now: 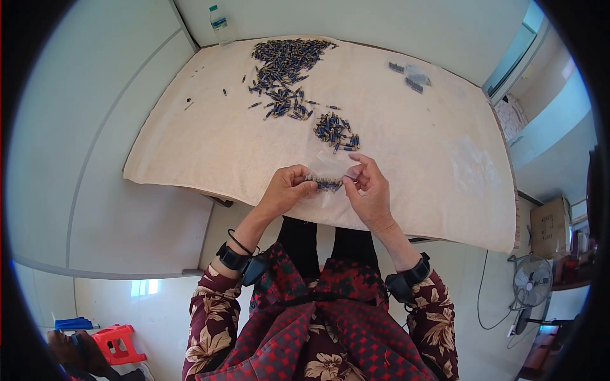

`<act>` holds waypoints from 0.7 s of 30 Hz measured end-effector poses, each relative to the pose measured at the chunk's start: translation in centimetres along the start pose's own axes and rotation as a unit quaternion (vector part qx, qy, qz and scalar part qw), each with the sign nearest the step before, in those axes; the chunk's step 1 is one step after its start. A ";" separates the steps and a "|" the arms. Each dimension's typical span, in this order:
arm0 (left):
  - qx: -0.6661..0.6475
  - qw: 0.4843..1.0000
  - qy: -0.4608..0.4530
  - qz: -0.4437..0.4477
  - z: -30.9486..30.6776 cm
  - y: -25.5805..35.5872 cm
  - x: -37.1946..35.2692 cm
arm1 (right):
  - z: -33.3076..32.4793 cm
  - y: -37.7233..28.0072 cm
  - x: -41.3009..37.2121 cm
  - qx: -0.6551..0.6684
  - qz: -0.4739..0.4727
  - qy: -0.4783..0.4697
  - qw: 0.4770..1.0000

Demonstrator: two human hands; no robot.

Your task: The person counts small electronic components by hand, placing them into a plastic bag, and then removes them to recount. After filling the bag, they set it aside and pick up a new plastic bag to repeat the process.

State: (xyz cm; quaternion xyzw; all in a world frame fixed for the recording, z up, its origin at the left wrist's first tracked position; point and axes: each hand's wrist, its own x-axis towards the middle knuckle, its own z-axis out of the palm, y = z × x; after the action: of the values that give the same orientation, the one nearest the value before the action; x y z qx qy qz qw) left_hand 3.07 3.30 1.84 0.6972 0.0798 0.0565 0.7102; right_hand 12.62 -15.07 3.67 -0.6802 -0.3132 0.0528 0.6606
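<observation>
While both forearms, a wristband on each (234,258) (410,278), reach over the near edge of the worktop (210,143), the hands meet at a clear bag (329,163) with a row of parts (326,183) in or against it; film glare hides which. Bag sits between the hands, just inside the near edge. Can't tell if its underside touches the cloth.

Left grip (286,189): closed, thumb and fingers pinching the bag's left end. Right grip (370,195): thumb and fingers closed on the right end, upper fingers lifted off and loosely spread.

Step in hand, my read: lining up the row and film, two-handed. From here, any shift calls for light, even tension at both ends; slack on one side could let the row bunch or tip.

Just past the bag: small pile (333,129) of dark blue parts with brassy ends, lying every which way. Beyond, left of centre, a loose scatter (283,105) runs up into the big heap (289,60) near the far edge. Far right: two grey packs (396,66) (414,85), crumpled film (419,74) beside them. Bottle (220,26) upright at the far left corner.
</observation>
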 end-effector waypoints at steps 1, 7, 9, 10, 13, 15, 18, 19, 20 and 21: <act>-0.008 1.000 -0.009 -0.001 -0.1 0.1 0.0 | 0.0 0.2 0.2 0.025 0.030 -0.011 0.999; -0.151 0.988 -0.007 -0.039 1.5 0.9 -0.8 | 0.0 0.3 0.8 0.168 0.157 -0.050 0.972; -0.137 0.990 -0.005 -0.026 1.2 -0.3 -0.7 | 0.0 0.7 0.5 0.161 0.165 -0.059 0.971; -0.124 0.992 -0.003 -0.014 1.0 -1.1 -0.6 | 0.0 1.0 0.2 0.155 0.174 -0.067 0.970; -0.109 0.994 0.003 -0.005 1.0 -1.2 -0.9 | 0.0 0.9 -0.1 0.163 0.183 -0.068 0.967; -0.105 0.994 0.007 -0.010 1.1 -1.1 -1.1 | 0.0 0.7 -0.2 0.193 0.181 -0.050 0.963; -0.142 0.990 0.014 -0.001 2.1 0.4 -1.6 | -0.3 0.7 0.1 0.169 0.183 -0.056 0.967; -0.161 0.987 0.018 0.004 2.4 0.7 -1.7 | -0.4 0.7 0.2 0.157 0.184 -0.059 0.969; -0.162 0.987 0.018 0.005 2.7 0.8 -1.6 | -0.5 0.6 0.2 0.156 0.183 -0.060 0.969; -0.171 0.985 0.028 0.006 2.9 0.8 -1.6 | -0.5 0.5 0.3 0.138 0.187 -0.063 0.971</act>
State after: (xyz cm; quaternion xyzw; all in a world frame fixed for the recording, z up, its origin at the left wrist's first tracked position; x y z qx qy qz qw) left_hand 2.05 0.14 2.76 0.5638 0.0847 0.0936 0.8162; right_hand 13.31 -15.31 3.34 -0.6244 -0.2105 0.2608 0.7055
